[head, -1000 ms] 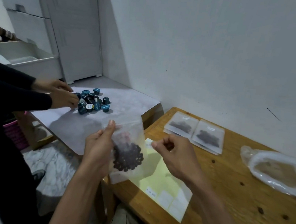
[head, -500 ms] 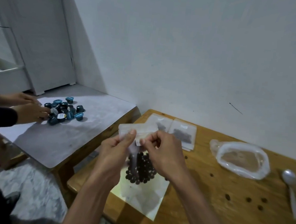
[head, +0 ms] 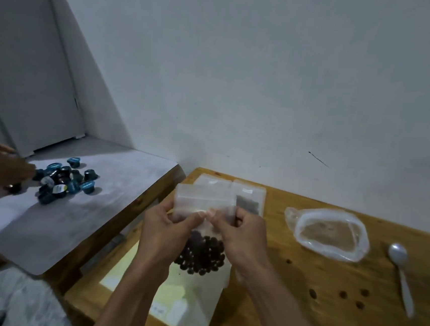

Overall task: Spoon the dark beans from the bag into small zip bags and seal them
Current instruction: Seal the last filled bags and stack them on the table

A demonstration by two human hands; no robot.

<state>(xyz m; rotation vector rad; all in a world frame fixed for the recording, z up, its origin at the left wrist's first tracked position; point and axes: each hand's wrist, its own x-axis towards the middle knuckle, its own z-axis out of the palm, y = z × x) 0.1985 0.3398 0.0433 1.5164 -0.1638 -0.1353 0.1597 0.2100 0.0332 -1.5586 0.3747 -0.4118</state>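
Limp plastic, the zip bag (head: 204,206) is pinched at its top strip by both hands (head: 168,232) (head: 243,236), beans (head: 201,253) sagging toward 6 o'clock.

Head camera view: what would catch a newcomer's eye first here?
First, the small zip bag of dark beans, pinched at its top by the left hand and right hand at the centre. Then the blue capsules heaped on the white table at left, and the white spoon lying far right.

The person's left hand (head: 165,233) and right hand (head: 241,237) are bare, with no gloves, rings or watch showing; both forearms are uncovered to the frame's lower edge; fingernails are short.
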